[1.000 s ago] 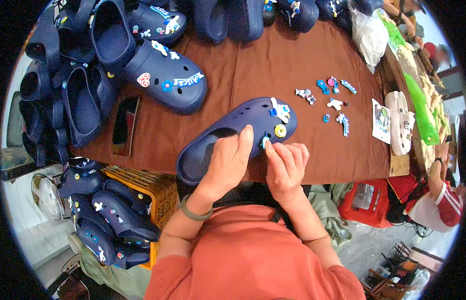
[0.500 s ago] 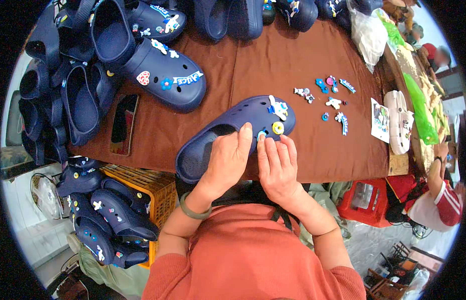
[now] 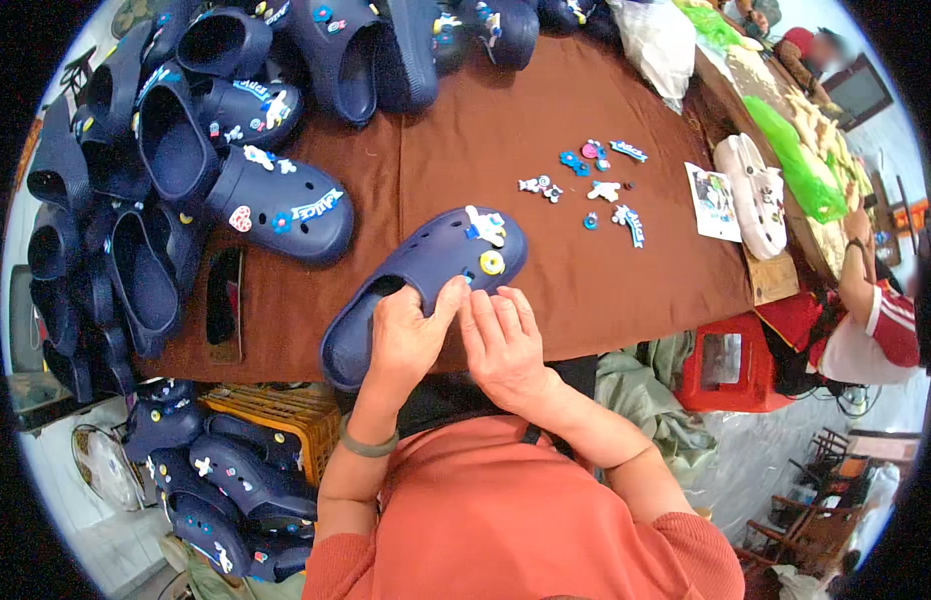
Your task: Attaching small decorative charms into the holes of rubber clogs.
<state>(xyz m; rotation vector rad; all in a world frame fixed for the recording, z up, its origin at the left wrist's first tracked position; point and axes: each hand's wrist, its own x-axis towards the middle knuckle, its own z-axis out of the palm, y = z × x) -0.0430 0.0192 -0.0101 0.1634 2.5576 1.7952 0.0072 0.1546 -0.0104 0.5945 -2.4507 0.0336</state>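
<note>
A navy clog lies tilted before me on the brown cloth, toe toward the upper right. A white-and-blue figure charm and a yellow ring charm sit on its toe. Lower on its side is a small blue charm, partly covered by fingertips. My left hand is closed on the near rim, thumb along the side beside that charm. My right hand has its bent fingers pressed together at the same edge; its thumb is hidden. Loose charms lie in a scattered group to the right.
Many navy clogs are piled left and along the back; one decorated clog lies nearer. A dark phone lies left. Right are a printed card and a white clog. Below stand a yellow crate and red stool.
The whole view has shifted, so the table's things appear further left. My right fingers have slid down off the blue charm toward the clog's near edge. My left hand stays on the clog.
</note>
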